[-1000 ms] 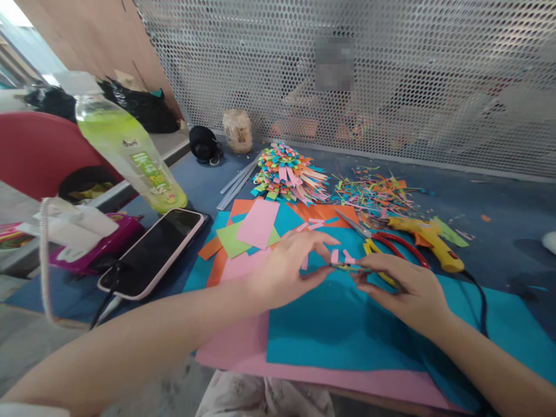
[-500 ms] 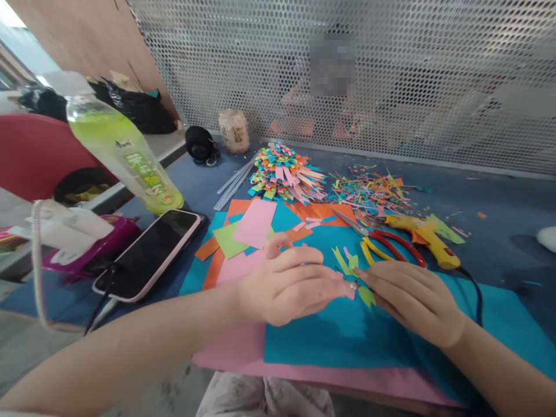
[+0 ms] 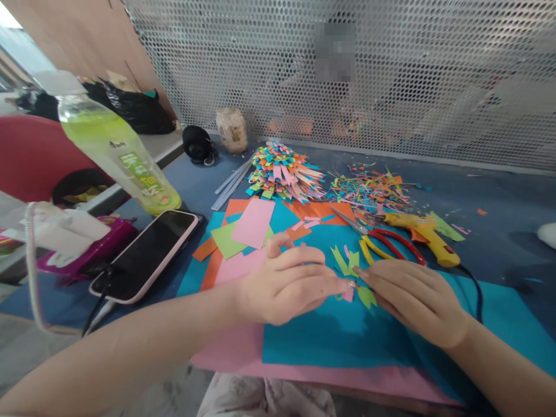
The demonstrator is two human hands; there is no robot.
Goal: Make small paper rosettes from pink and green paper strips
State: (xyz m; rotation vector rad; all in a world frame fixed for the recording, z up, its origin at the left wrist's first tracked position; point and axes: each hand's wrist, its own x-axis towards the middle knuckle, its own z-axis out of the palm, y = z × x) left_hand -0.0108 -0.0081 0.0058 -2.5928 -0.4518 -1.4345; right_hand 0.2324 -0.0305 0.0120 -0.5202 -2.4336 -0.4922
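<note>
My left hand [image 3: 291, 284] is over the blue paper sheet [image 3: 330, 341], its thumb and forefinger pinched together, with a small pink paper piece [image 3: 348, 295] at the fingertips. Close beside it, my right hand [image 3: 417, 298] is closed, fingers pressed together at a small bunch of green paper strips. Notched green strips [image 3: 343, 262] stick out above the fingertips, and a green piece [image 3: 367, 297] shows below them. The exact grip between the two hands is partly hidden. Red-and-yellow-handled scissors [image 3: 382, 237] lie just beyond my right hand.
Behind stand a fringed paper cone [image 3: 282, 171] and a heap of paper shreds [image 3: 373, 191]. A yellow glue gun [image 3: 425, 234] lies right, clear glue sticks [image 3: 232, 182] at the back. A phone [image 3: 147, 255] and a drink bottle [image 3: 115, 145] are left. A perforated metal screen [image 3: 260, 69] rises behind.
Both hands stay almost still over the blue sheet, pinching at the small paper pieces. The view has shifted very slightly.
</note>
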